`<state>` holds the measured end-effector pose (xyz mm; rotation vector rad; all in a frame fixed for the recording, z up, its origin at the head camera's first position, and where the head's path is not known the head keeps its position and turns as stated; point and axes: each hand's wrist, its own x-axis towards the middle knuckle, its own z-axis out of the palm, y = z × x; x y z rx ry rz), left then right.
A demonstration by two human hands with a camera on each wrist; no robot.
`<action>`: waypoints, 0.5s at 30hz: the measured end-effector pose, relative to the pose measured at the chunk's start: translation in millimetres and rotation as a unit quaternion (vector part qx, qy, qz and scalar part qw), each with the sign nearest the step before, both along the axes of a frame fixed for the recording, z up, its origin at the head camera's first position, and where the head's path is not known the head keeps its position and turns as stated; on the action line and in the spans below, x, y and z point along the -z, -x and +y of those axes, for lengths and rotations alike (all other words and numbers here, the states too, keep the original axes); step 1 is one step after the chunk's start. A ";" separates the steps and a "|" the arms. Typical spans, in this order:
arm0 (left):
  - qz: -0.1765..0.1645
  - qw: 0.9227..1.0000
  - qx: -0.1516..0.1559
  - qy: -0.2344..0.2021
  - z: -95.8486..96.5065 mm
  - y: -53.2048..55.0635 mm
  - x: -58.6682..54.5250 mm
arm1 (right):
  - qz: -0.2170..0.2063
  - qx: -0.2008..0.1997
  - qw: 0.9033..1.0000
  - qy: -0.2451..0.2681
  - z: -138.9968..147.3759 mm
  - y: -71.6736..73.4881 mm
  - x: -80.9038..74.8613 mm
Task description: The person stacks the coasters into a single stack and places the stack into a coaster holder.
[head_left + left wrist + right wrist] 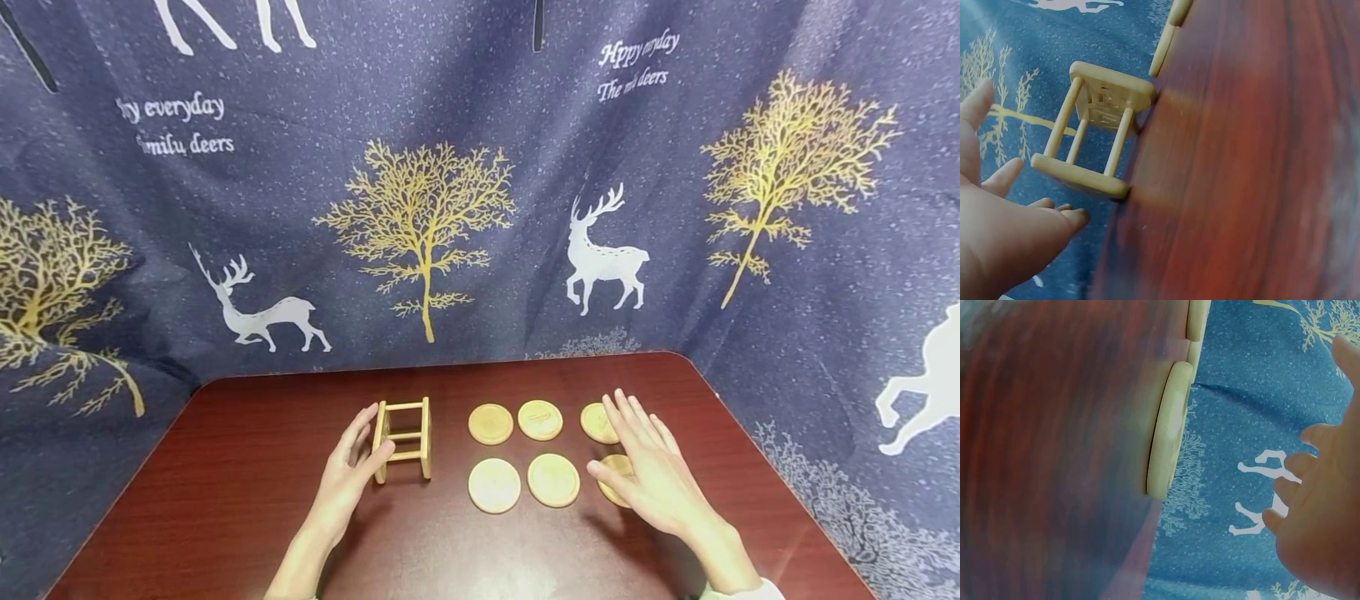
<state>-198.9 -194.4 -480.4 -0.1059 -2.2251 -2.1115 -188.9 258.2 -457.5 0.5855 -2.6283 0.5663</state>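
A small wooden coaster rack, two end plates joined by thin rods, stands on the table at left centre. Close along its left side is my left hand, thumb and fingers spread; in the left wrist view this hand is apart from the rack. On the right, my right hand hovers with extended fingers over two round wooden coasters, partly hiding the far one and the near one. In the right wrist view, a gap separates the hand from a coaster.
Between the hands several more coasters lie flat in two rows, including a far one and a near one. The dark red table meets a blue curtain printed with deer and trees at its far edge.
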 end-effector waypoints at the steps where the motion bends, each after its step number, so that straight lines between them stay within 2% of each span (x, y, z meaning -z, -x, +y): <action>1: -0.005 1.000 0.001 -0.003 -0.2 0.1 1.0 | -0.002 0.000 1.000 0.003 0.3 -0.4 0.1; 8: -0.027 1.000 -0.001 -0.012 -0.6 2.2 10.4 | -0.011 -0.003 1.000 0.015 1.3 -0.6 1.5; 15: -0.015 1.000 -0.004 0.009 0.9 7.8 20.4 | -0.022 -0.012 0.999 0.035 3.2 -0.3 4.6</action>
